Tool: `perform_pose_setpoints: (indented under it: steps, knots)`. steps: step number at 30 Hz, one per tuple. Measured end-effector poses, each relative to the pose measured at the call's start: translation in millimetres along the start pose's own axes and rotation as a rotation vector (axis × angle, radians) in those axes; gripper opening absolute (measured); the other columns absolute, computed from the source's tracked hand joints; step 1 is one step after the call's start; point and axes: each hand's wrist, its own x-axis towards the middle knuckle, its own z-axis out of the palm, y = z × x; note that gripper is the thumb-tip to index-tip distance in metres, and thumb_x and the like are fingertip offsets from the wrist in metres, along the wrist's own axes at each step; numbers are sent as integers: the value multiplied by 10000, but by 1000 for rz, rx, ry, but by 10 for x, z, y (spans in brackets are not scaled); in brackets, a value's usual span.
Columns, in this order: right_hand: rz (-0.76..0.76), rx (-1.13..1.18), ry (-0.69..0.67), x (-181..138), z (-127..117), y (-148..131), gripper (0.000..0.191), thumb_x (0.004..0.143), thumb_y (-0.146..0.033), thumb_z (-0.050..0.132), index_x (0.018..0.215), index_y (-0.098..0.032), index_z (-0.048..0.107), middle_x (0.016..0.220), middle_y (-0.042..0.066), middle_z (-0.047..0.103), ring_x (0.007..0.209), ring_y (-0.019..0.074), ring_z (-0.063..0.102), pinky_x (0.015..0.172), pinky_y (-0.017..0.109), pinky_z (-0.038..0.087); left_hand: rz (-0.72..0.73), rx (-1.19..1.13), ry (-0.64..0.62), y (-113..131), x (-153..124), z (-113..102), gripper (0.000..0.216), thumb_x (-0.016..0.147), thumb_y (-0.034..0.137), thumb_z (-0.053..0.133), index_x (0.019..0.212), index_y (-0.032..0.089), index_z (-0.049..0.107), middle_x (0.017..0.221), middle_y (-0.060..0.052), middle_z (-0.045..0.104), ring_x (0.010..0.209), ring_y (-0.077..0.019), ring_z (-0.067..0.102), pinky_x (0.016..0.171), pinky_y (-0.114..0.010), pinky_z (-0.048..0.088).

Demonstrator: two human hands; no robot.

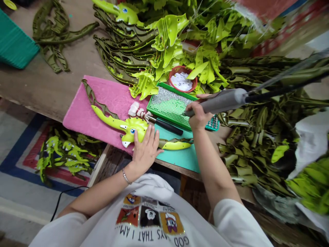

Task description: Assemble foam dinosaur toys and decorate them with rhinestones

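Observation:
My left hand [145, 147] lies flat with its fingers spread on a yellow-green plastic toy bow [108, 118] shaped with a dinosaur head. The bow rests across a pink cloth [77, 109] and a teal mat [187, 159]. A grey electric screwdriver [223, 100], hung from a cable, is gripped in my right hand [200, 115]. Its tip is over a green perforated tray [167, 111] of small silver screws. Between the bow and the tray lie a black-handled tool [169, 126] and some small whitish parts [137, 110].
A red basket [183, 79] of white pieces stands behind the tray. Stacked dark-green bow limbs [123, 51] and yellow-green shells [205, 65] fill the back. More olive parts [252, 137] pile up at right. A teal bin [15, 43] is at left; assembled heads [66, 151] lie below the table's left edge.

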Motion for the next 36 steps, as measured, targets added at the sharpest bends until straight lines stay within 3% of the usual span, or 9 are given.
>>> perform_pose_setpoints:
  steps: [5, 9, 13, 18, 25, 29, 31, 34, 36]
  knots:
    - [-40, 206, -64, -275, 0, -481, 161, 759, -324, 716, 825, -240, 596, 522, -74, 540, 427, 121, 502, 477, 280, 447, 2, -22, -4, 18, -5, 7, 679, 1007, 463, 481, 1532, 67, 314, 1593, -234, 264, 1530, -339, 188, 1153, -770, 92]
    - [63, 270, -204, -691, -21, -720, 179, 775, -312, 707, 917, -258, 613, 519, -82, 556, 420, 132, 502, 469, 297, 444, 12, -31, 21, 23, -19, 32, 710, 991, 486, 509, 1532, 75, 305, 1593, -230, 276, 1534, -327, 181, 1155, -766, 87]
    - [166, 176, -246, -948, -29, -675, 221, 783, -412, 703, 813, -242, 564, 514, -73, 543, 454, 144, 532, 501, 321, 463, 17, -28, 48, 16, -32, 53, 730, 976, 486, 545, 1536, 88, 299, 1587, -233, 301, 1540, -319, 149, 1168, -750, 78]
    - [129, 251, -253, -944, -18, -565, 198, 801, -297, 704, 940, -264, 568, 557, -77, 594, 458, 142, 539, 508, 312, 462, 16, -22, 32, 21, -32, 49, 729, 988, 495, 514, 1542, 80, 286, 1593, -235, 283, 1542, -324, 134, 1168, -754, 76]
    - [306, 137, -583, -803, -87, -355, 327, 676, -390, 797, 772, -250, 518, 587, -74, 570, 525, 133, 558, 553, 317, 495, 12, -36, -13, 23, -13, 2, 714, 993, 458, 518, 1551, 83, 278, 1601, -238, 255, 1544, -330, 114, 1173, -754, 70]
    - [253, 182, -773, -663, -93, -378, 259, 716, -335, 763, 867, -237, 577, 583, -65, 600, 485, 125, 550, 495, 292, 471, 14, -43, -10, 12, -15, 0, 701, 992, 447, 524, 1542, 75, 296, 1602, -241, 245, 1541, -336, 132, 1162, -767, 69]
    - [130, 223, -632, -557, -89, -426, 229, 758, -326, 720, 929, -244, 592, 561, -67, 600, 459, 134, 551, 484, 293, 468, 11, -44, 0, 11, -14, 4, 701, 988, 446, 534, 1535, 70, 308, 1598, -248, 254, 1538, -340, 149, 1159, -768, 70]
    - [-37, 189, -145, -360, -97, -420, 189, 765, -336, 679, 898, -258, 570, 518, -84, 552, 445, 134, 536, 518, 295, 477, 10, -38, 23, 18, -9, 11, 684, 996, 455, 510, 1523, 56, 331, 1580, -265, 289, 1532, -343, 180, 1158, -766, 68]
    - [-43, 129, 60, -235, -115, -333, 198, 751, -346, 657, 888, -254, 546, 506, -92, 518, 428, 123, 502, 522, 289, 465, 4, -28, 44, 25, -6, 17, 668, 1006, 468, 479, 1512, 49, 354, 1572, -270, 303, 1529, -342, 197, 1163, -757, 61]
